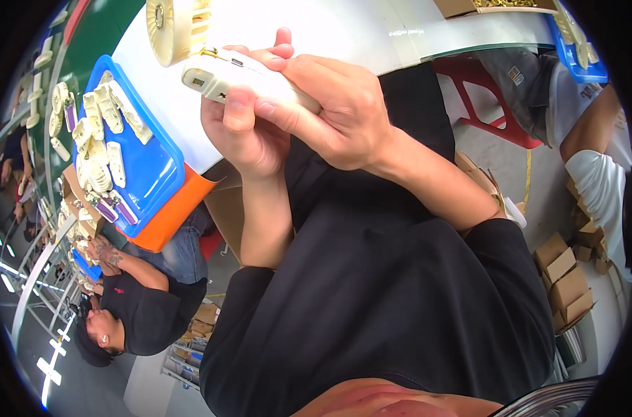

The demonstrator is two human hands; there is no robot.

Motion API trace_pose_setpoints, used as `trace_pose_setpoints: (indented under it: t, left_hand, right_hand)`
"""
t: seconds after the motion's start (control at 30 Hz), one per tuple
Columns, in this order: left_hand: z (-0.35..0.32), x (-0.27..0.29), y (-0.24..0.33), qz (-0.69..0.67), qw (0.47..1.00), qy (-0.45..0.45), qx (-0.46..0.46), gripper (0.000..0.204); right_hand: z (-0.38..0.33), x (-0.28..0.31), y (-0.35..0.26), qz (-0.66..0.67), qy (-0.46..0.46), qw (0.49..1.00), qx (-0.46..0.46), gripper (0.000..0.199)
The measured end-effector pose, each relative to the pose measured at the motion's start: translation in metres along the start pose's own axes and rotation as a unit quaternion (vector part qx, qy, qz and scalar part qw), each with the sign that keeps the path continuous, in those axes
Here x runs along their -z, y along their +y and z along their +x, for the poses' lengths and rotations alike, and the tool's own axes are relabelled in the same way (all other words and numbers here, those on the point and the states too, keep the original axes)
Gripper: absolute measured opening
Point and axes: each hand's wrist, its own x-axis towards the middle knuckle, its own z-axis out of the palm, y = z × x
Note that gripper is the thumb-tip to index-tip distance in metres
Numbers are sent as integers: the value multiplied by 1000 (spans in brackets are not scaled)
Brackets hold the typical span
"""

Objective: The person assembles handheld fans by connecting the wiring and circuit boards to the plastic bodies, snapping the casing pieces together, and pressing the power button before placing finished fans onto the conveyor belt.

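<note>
A cream handheld fan is held up in front of me, its round ribbed head (pixel 179 29) at the upper left and its handle (pixel 260 82) pointing down to the right. My left hand (pixel 252 135) is under the handle, with the thumb against its near side and fingertips showing beyond it. Wrapped round the handle's lower end is my right hand (pixel 343 104), thumb pressed along the side. A small slot and a dark opening show on the handle. Between head and handle, a bit of golden metal is visible. My palms hide the handle's underside.
A blue tray (pixel 164 182) with several cream fan shells and purple-wrapped parts (pixel 125 208) stands at the left on an orange bin (pixel 180 205). The white table (pixel 371 35) lies beyond my hands. Co-workers sit on both sides; a red stool (pixel 479 104) and cardboard boxes (pixel 566 281) are at the right.
</note>
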Motion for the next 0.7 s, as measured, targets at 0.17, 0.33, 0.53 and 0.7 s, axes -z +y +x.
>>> trace_pose_setpoints:
  t: [0.17, 0.33, 0.53, 0.7]
  left_hand:
    - [3, -3, 3, 63, 997, -17, -42, 45]
    - [3, 7, 8, 119, 991, -48, -40, 49]
    - [2, 2, 17, 49, 996, -63, 38, 53]
    - [-4, -15, 16, 142, 989, 15, 30, 57]
  right_hand:
    - [4, 6, -2, 30, -24, 999, -30, 33]
    - [15, 27, -5, 201, -99, 956, -189, 36]
    - [33, 40, -11, 79, -252, 957, -118, 45]
    - [31, 20, -14, 179, -55, 960, -209, 52]
